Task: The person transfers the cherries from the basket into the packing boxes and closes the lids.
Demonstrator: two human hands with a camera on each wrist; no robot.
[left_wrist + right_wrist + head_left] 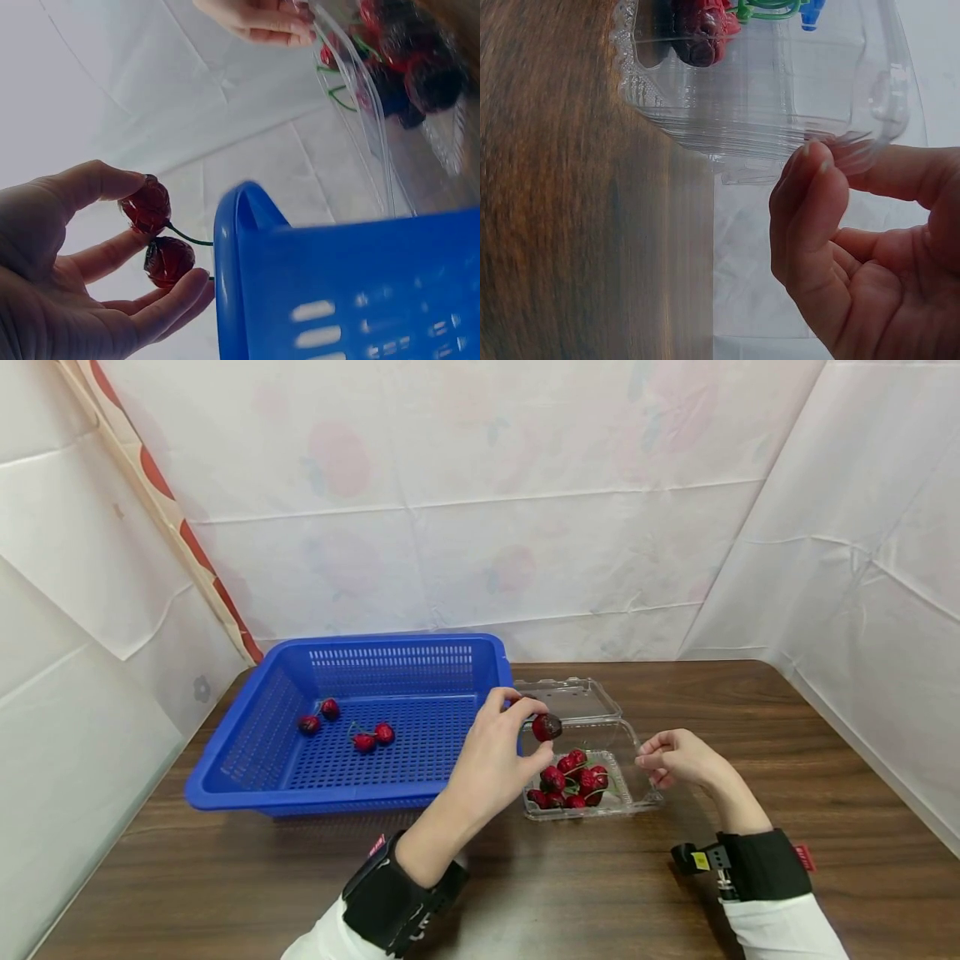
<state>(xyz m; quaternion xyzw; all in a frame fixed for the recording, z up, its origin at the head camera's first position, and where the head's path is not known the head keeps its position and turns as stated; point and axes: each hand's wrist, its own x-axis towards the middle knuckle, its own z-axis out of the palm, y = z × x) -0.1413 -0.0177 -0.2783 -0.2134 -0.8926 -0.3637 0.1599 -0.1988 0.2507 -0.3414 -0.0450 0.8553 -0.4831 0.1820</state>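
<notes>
You are finding open room above the blue basket point(431, 718); its right rim point(231, 292) is standing near your left hand point(491, 762); the clear box point(632, 768) is putting a side wall between your right hand point(681, 760) and the cherries point(574, 781).

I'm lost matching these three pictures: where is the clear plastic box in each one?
Head view: the clear plastic box is right of centre.
Left wrist view: the box, upper right, partly cut off.
Right wrist view: the box, top middle, partly cut off.
Shared landmark: the right hand, gripping the box's edge.
</notes>
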